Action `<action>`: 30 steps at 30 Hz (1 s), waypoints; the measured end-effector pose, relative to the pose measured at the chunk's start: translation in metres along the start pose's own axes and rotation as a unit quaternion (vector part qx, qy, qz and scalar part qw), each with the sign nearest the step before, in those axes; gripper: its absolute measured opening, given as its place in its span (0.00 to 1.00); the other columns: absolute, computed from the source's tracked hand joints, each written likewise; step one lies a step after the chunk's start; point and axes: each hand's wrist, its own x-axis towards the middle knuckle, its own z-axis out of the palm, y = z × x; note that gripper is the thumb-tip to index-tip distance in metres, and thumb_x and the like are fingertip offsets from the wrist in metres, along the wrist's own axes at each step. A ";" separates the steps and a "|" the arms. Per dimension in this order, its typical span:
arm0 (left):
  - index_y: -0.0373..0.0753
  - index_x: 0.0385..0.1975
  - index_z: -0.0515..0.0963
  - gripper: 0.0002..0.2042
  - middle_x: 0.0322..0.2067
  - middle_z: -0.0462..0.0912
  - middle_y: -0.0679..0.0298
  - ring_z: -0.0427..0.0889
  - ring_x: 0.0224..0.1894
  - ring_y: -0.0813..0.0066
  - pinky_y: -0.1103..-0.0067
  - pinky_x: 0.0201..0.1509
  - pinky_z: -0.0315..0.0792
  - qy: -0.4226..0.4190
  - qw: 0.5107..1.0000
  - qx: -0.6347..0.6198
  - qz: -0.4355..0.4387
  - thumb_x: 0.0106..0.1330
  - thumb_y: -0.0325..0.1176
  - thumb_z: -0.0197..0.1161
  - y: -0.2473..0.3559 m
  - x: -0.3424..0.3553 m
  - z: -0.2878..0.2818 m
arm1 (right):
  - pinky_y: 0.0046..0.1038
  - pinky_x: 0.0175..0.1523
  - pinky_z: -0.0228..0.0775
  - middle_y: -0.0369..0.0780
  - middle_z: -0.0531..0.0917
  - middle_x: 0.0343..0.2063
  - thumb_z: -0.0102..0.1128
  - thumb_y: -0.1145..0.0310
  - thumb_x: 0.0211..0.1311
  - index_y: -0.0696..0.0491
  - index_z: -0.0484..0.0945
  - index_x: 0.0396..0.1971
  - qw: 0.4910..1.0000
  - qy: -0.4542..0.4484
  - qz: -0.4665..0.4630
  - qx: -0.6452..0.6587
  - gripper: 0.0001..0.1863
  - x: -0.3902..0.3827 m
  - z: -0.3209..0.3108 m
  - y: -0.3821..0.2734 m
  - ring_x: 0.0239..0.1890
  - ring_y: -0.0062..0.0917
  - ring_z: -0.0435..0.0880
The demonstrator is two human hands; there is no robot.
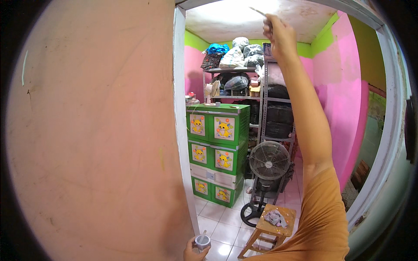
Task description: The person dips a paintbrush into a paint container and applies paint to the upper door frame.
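My right hand [278,37] is raised high in the doorway, at the end of an outstretched arm in an orange-brown sleeve. Its fingers are closed on a thin stick-like tool [257,11], whose tip points up and left just below the top of the white door frame [180,87]. What kind of tool it is cannot be made out against the bright ceiling. Low down at the bottom edge, my left hand [194,252] is wrapped round a small cup [203,243]. A pale stick [203,234] leans in that cup, and its contents look greyish.
A plain pinkish-beige wall [100,130] fills the left. Through the doorway stand a green drawer cabinet [241,135], a black standing fan [270,161] and metal shelves [233,69] stacked with bags. A wooden stool [283,215] carrying a crumpled cloth [275,218] stands near my right arm.
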 end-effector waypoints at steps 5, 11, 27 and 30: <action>0.35 0.59 0.74 0.28 0.50 0.82 0.58 0.81 0.52 0.68 0.73 0.58 0.76 0.026 0.993 -0.103 -0.046 0.58 0.26 0.77 0.019 -0.002 0.002 | 0.23 0.23 0.64 0.35 0.78 0.23 0.61 0.68 0.64 0.58 0.79 0.32 0.994 0.068 -0.053 -0.066 0.08 0.059 0.033 -0.010 0.20 0.17 0.73; 0.35 0.59 0.74 0.28 0.50 0.83 0.58 0.81 0.52 0.68 0.73 0.58 0.75 0.036 0.997 -0.056 -0.036 0.59 0.26 0.77 0.020 0.000 -0.001 | 0.23 0.25 0.64 0.34 0.78 0.18 0.61 0.70 0.61 0.58 0.82 0.26 0.985 0.064 -0.123 -0.102 0.08 0.092 0.031 -0.022 0.19 0.17 0.74; 0.34 0.60 0.74 0.28 0.51 0.82 0.58 0.80 0.54 0.67 0.71 0.59 0.75 0.029 0.997 -0.041 -0.063 0.59 0.26 0.77 0.025 -0.013 -0.007 | 0.26 0.28 0.69 0.37 0.83 0.18 0.61 0.68 0.63 0.61 0.85 0.28 0.923 0.151 -0.312 -0.164 0.11 0.088 0.040 -0.002 0.21 0.20 0.79; 0.34 0.60 0.73 0.28 0.51 0.82 0.57 0.80 0.54 0.66 0.71 0.60 0.75 0.055 0.997 -0.040 -0.039 0.59 0.26 0.77 0.017 -0.022 -0.010 | 0.28 0.31 0.71 0.38 0.84 0.18 0.60 0.69 0.61 0.60 0.85 0.26 0.939 0.137 -0.257 -0.182 0.11 0.092 0.037 -0.024 0.23 0.21 0.81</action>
